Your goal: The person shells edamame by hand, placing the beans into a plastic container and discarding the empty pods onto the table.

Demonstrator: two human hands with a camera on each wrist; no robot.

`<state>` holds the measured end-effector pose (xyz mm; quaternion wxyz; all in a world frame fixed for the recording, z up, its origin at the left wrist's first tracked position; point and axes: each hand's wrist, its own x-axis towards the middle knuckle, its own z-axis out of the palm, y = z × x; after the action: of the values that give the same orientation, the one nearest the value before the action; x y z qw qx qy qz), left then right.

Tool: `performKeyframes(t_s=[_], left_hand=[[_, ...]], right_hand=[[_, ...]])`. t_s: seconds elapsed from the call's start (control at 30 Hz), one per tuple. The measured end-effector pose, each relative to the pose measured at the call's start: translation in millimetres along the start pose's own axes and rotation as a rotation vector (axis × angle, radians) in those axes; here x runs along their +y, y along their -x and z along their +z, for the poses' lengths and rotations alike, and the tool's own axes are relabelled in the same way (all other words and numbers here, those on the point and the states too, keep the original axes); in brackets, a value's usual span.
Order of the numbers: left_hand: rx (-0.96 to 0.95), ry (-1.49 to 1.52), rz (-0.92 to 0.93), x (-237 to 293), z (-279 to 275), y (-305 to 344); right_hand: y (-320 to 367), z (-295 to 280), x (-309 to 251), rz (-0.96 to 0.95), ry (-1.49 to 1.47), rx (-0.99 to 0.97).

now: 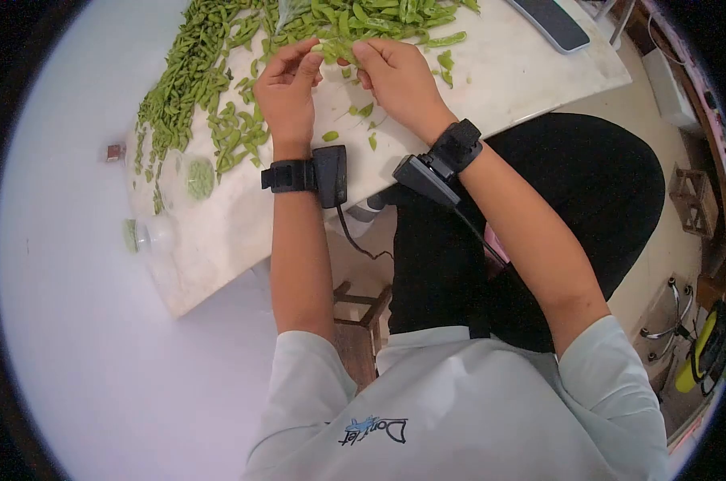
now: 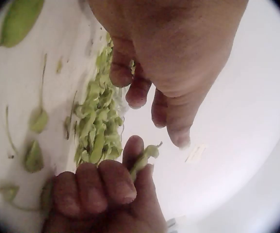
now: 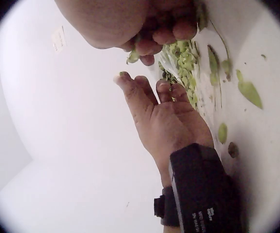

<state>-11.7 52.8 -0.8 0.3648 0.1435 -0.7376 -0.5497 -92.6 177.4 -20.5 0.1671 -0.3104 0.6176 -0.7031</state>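
My right hand (image 1: 403, 78) pinches a green soybean pod (image 2: 144, 161) between thumb and index finger, its stem end poking out, while its other fingers curl in. Facing it, my left hand (image 1: 287, 94) has its thumb and fingers apart and loosely bent, with its fingertips close to the pod. In the right wrist view a speck of green shows at the left thumb tip (image 3: 124, 75). Both hands are over the front part of the white table (image 1: 242, 232). Beyond them lie a heap of plump pods (image 1: 379, 14) and a wide spread of smaller pods (image 1: 186, 88).
Loose pod scraps (image 1: 372, 140) lie on the table near the wrists. A clear plastic bag (image 1: 292, 11) sits among the pods. A phone-like dark device (image 1: 551, 24) is at the far right. On the left stands a clear container with green contents (image 1: 200, 178). A wooden stool (image 1: 363, 313) is below.
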Motion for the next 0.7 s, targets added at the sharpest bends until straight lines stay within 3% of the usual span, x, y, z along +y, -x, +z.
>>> performKeyframes(t_s=[0.7], left_hand=[[-0.044,0.012,0.092,-8,-2,-3]], right_hand=[[-1,-1,1,-0.061,0.025,0.047]])
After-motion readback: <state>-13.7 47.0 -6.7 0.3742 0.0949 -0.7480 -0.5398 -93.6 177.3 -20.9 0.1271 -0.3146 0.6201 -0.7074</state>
